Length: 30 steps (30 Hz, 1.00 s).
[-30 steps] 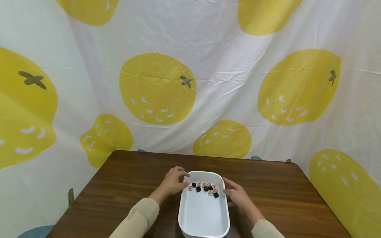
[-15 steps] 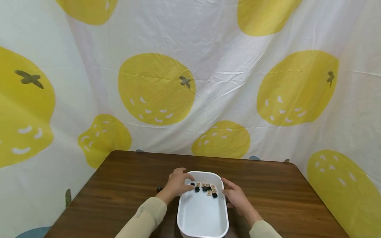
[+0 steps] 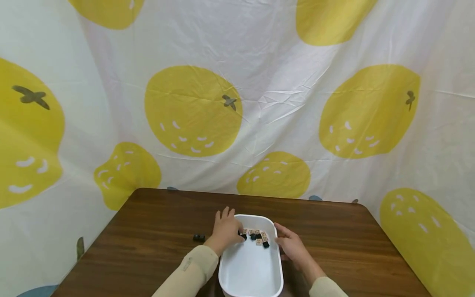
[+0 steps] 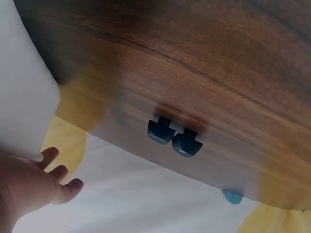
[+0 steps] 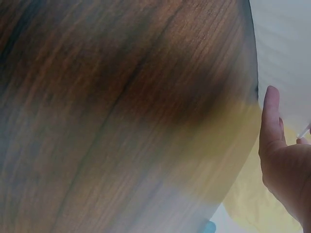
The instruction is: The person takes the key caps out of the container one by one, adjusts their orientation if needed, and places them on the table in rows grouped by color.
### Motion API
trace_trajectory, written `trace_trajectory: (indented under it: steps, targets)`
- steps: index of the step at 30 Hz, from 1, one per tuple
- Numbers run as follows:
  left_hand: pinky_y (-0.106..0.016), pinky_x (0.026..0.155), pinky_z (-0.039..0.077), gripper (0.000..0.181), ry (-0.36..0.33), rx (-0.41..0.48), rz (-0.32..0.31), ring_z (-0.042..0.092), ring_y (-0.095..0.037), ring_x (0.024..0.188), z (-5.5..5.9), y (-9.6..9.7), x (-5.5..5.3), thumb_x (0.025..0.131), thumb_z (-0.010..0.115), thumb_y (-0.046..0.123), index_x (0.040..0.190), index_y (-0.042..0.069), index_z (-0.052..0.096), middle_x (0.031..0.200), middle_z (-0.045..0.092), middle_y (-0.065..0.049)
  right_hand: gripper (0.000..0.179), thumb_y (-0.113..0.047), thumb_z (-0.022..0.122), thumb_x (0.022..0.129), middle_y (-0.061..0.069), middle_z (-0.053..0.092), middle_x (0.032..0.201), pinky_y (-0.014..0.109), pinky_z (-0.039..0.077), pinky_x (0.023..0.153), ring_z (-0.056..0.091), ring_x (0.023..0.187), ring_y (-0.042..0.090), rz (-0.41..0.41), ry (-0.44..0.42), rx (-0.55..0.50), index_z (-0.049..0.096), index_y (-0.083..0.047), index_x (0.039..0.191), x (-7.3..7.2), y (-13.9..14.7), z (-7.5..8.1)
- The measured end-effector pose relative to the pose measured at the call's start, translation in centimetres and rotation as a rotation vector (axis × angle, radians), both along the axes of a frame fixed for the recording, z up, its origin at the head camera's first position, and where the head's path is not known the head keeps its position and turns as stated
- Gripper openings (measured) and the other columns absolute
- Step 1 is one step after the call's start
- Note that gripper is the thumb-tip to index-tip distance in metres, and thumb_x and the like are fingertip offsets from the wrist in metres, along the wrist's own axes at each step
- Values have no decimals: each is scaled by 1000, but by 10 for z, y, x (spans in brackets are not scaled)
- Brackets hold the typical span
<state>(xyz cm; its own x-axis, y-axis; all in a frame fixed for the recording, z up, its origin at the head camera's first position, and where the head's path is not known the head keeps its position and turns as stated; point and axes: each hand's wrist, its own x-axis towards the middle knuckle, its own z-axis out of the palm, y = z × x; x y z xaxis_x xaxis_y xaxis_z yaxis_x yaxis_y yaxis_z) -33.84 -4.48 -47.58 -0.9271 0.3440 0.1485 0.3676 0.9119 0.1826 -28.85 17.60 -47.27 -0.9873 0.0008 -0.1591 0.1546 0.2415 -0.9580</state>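
A white tray (image 3: 250,284) stands on the table with several small black pieces (image 3: 253,236) and tan square tiles (image 3: 259,242) toward its far end. My left hand (image 3: 224,232) reaches over the left rim, thumb and index finger apart beside black pieces that it partly hides. Its other fingers are spread, and in the left wrist view the hand (image 4: 34,187) shows outside the tray wall (image 4: 26,82). My right hand (image 3: 292,246) grips the right rim, thumb over the edge and fingers along the outer wall. Two black pieces (image 3: 198,238) lie on the table left of the tray.
The brown wooden table (image 3: 341,231) extends on both sides of the tray. A white cloth with yellow fruit prints (image 3: 193,111) hangs behind its far edge. In the left wrist view the two loose black pieces (image 4: 174,138) lie side by side.
My left hand has moved right, farther over the tray's left rim. The two black pieces on the table have come into view from behind it. My right hand stays on the rim.
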Motion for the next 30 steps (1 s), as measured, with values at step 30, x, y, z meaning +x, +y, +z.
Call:
trace_trajectory:
  steps: [30]
  targets:
    - [-56, 113, 25, 20, -3, -134, -19, 26, -37, 144, -4, 10, -1, 82, 81, 37, 100, 29, 80, 149, 44, -14, 54, -3, 50, 95, 33, 49, 137, 50, 56, 71, 63, 107, 43, -1, 22, 0, 42, -3, 149, 0, 1, -2]
